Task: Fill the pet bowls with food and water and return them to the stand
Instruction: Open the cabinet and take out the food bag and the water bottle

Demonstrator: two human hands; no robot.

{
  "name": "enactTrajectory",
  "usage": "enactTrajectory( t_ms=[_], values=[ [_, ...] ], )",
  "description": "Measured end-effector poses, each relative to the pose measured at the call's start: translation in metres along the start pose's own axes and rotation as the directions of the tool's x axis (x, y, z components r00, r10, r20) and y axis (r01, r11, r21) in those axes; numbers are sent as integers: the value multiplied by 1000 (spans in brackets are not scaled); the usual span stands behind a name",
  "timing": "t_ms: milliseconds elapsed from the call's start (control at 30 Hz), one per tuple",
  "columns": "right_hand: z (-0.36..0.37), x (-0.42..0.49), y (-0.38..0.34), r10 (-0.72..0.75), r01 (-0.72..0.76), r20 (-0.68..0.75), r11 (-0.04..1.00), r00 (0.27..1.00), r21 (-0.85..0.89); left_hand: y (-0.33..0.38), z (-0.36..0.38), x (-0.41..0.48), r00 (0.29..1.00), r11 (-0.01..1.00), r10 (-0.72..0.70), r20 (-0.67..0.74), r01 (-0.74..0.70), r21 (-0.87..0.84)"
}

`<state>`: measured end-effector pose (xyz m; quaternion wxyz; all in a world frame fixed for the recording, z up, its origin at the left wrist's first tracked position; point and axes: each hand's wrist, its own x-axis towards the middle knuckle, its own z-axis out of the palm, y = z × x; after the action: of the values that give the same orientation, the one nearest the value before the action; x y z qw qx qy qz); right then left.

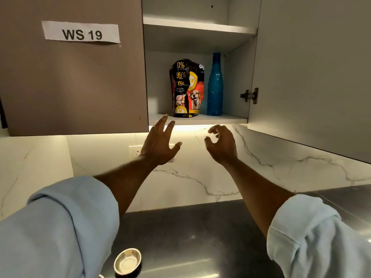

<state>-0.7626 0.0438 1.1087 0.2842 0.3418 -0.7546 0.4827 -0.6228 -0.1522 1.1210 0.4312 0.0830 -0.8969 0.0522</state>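
Standing upright on the cupboard shelf point(224, 117), the black-and-red dog-food bag point(187, 88) and blue plastic bottle point(215, 85) face the raised left hand point(159, 144), fingers spread, and right hand point(221, 144), fingers curled, both empty.

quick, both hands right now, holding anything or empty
Left hand: open, fingers spread, empty, raised toward the dog food bag.
Right hand: fingers loosely curled, empty.

Light blue shirt sleeves point(60, 227) rolled above both bare forearms, cuffs folded back in thick bands
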Motion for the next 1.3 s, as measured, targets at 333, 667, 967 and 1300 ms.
enactTrajectory(
  t_ms=[333,667,967,1300],
  values=[
    [31,105,18,-141,142,-20,990,990,15,-5,32,87,995,994,-100,-28,99,-52],
    [63,194,15,37,-58,189,993,981,107,-5,70,191,841,743,-506,190,537,-400],
    [77,212,23,132,-150,224,986,966,69,-9,97,227,700,534,-672,243,684,-497],
    [69,194,23,80,-89,46,962,996,259,-3,73,201,737,533,-630,244,639,-555]
  ],
)
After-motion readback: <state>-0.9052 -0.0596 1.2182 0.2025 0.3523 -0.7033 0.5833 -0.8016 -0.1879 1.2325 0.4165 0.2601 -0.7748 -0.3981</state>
